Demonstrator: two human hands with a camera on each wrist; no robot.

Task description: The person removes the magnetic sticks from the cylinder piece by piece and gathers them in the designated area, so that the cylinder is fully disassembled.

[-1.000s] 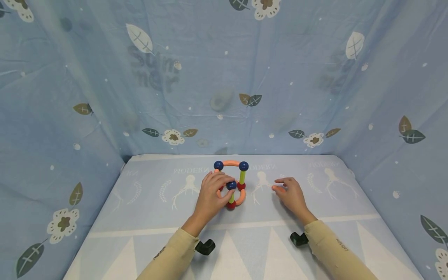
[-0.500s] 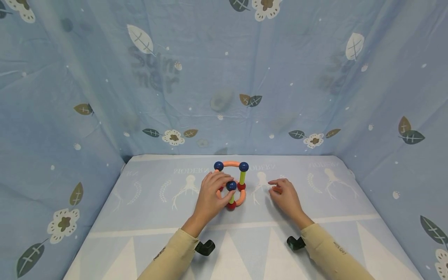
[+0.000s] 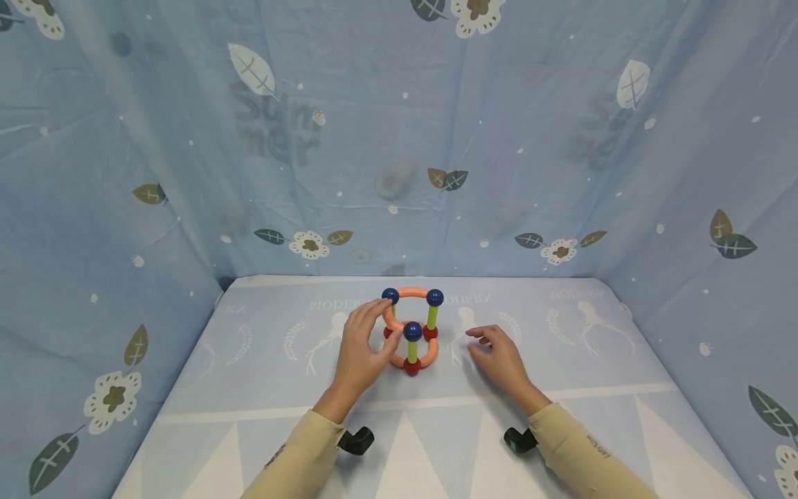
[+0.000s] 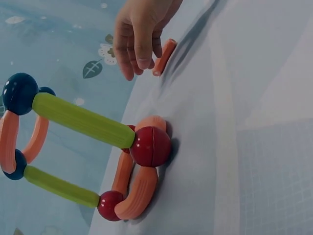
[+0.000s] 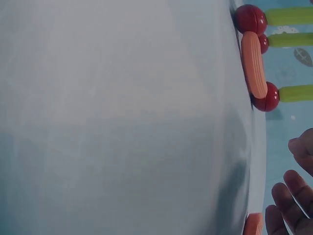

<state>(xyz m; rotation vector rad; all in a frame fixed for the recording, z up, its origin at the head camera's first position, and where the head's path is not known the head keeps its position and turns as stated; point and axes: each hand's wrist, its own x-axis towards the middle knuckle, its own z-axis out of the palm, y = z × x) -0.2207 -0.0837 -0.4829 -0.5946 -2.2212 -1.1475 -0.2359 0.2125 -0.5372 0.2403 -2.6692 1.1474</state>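
Note:
A ball-and-rod toy frame [image 3: 413, 350] stands on the table in the head view. Blue balls [image 4: 19, 93] sit on top, red balls [image 4: 150, 147] at the bottom, with green rods [image 4: 83, 120] upright between. Curved orange rods [image 5: 253, 66] link balls at both levels. My left hand [image 3: 361, 350] is at the frame's left side, thumb and fingers spread around an upper orange rod; contact is unclear. My right hand [image 3: 501, 357] hovers right of the frame, fingers loosely bent. Beside it lies a loose orange rod [image 4: 165, 58], hidden in the head view.
A pale patterned cloth covers the table [image 3: 249, 388]. Blue printed curtains [image 3: 399, 138] rise behind it and at both sides. Dark wrist cameras [image 3: 357, 441] hang below the sleeves.
My left hand has drawn back leftward from the front blue ball, which now shows fully. The right hand has moved left and slightly nearer, toward the frame. The frame has stayed in place.

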